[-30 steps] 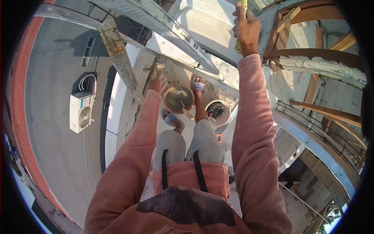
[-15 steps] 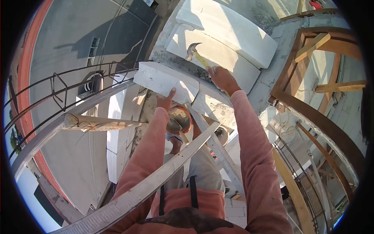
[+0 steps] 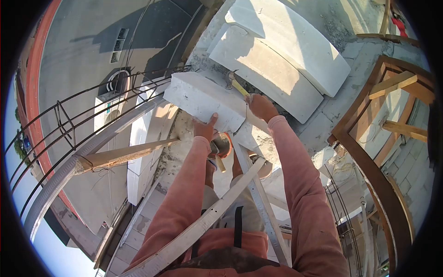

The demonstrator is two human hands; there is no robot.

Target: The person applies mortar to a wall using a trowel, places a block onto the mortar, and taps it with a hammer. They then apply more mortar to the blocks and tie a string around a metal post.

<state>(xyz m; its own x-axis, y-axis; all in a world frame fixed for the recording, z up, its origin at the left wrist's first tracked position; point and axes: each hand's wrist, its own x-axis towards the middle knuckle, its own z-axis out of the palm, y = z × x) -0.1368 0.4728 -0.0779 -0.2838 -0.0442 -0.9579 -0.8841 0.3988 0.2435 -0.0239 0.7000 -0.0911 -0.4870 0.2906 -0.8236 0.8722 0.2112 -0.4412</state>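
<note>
My right hand (image 3: 263,108) is closed around the yellow handle of a claw hammer (image 3: 238,85). The hammer's metal head is at the far top edge of a white block (image 3: 207,99), by the gap before a larger block. My left hand (image 3: 205,127) grips the near lower side of this block, thumb pressed up against its face; its other fingers are partly hidden. Just below the left hand is an orange-rimmed bucket (image 3: 222,144), with a wooden-handled tool (image 3: 220,164) at it.
Two long white blocks (image 3: 272,71) lie beyond the hammer. Rebar (image 3: 64,117) curves along the left, beside a wooden prop (image 3: 124,157). A pale metal strip (image 3: 207,217) crosses before my body. A brown curved frame (image 3: 360,152) stands at right.
The hammer head has come down from above the far blocks to the edge of the nearer block. My left hand stays on that block while the whole view has shifted.
</note>
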